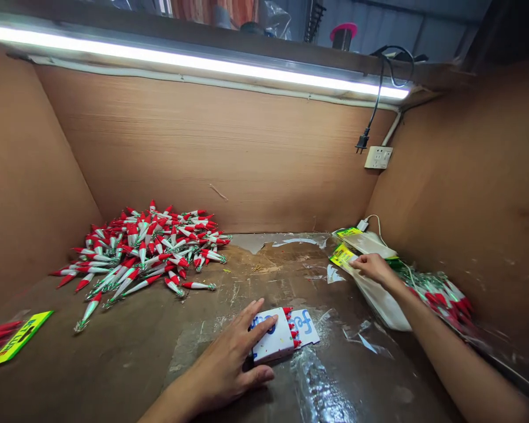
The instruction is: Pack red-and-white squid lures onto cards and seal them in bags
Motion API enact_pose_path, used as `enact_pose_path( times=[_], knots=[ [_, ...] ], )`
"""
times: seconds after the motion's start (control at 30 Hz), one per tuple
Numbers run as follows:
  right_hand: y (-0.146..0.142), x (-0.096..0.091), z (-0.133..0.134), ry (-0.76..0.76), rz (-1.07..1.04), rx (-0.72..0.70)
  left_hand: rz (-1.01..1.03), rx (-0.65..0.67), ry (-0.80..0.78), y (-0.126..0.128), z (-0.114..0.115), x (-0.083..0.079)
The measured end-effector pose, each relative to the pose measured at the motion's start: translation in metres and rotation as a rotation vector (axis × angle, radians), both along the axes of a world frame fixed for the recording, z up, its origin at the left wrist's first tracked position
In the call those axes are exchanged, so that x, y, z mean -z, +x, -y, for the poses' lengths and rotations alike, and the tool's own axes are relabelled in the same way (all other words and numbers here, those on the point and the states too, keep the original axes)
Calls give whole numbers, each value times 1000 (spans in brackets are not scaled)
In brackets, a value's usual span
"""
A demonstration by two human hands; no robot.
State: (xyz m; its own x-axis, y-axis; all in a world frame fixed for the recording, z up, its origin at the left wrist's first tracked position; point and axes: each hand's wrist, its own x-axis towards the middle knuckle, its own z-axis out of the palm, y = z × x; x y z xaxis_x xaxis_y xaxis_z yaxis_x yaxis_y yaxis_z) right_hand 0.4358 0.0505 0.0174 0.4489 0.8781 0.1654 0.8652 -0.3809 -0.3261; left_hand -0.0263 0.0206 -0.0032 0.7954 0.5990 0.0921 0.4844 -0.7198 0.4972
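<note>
My left hand (240, 352) lies over a small white printed box (271, 341), its fingers stretched out on top and the thumb apart from it. Red tips of squid lures (294, 329) stick out of the box's right end, beside a white flap with blue lettering. At the right, my right hand (372, 269) is closed in a pinch at the top of a clear plastic bag (381, 299) with a yellow header (342, 255). The pinching fingertips are partly hidden. More flat bags (365, 242) lie just behind it.
A large heap of red-and-white squid lures (150, 247) covers the back left. One filled package (20, 338) lies at the left edge. Bagged lures (445, 296) rest by the right wall. Clear tape (317, 388) sticks to the front of the table. A black plug (362, 142) hangs near a socket (379, 157).
</note>
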Motion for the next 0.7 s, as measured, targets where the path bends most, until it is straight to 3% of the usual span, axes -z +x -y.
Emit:
enact_pose_path(
  times=[0.07,0.13,0.2,0.23,0.33,0.4,0.43,0.5,0.6,0.7],
  knots=[
    [-3,-11,4,62,-22,-34,93,-23,-45,1,-3,-2],
    [-27,-21,14,251,-4,-147,265,-107,-153,2,-8,-5],
    [-72,-28,28,565,53,-443,513,-206,-396,3,-13,-10],
    [-100,-30,36,653,94,-613,642,-237,-572,2,-15,-14],
    [-183,-28,56,688,299,-1085,888,-201,-1128,-1,-17,-23],
    [-222,-21,63,663,370,-1281,890,-165,-1304,-4,-16,-25],
    [-234,-17,65,651,369,-1329,873,-177,-1296,-5,-16,-23],
    [-246,-7,65,626,298,-1319,844,-273,-1123,-6,-19,-16],
    [-248,6,66,586,132,-1136,802,-431,-750,-11,-34,-5],
    [-248,15,67,420,42,-1020,689,-476,-513,-25,-54,-3]
  ],
)
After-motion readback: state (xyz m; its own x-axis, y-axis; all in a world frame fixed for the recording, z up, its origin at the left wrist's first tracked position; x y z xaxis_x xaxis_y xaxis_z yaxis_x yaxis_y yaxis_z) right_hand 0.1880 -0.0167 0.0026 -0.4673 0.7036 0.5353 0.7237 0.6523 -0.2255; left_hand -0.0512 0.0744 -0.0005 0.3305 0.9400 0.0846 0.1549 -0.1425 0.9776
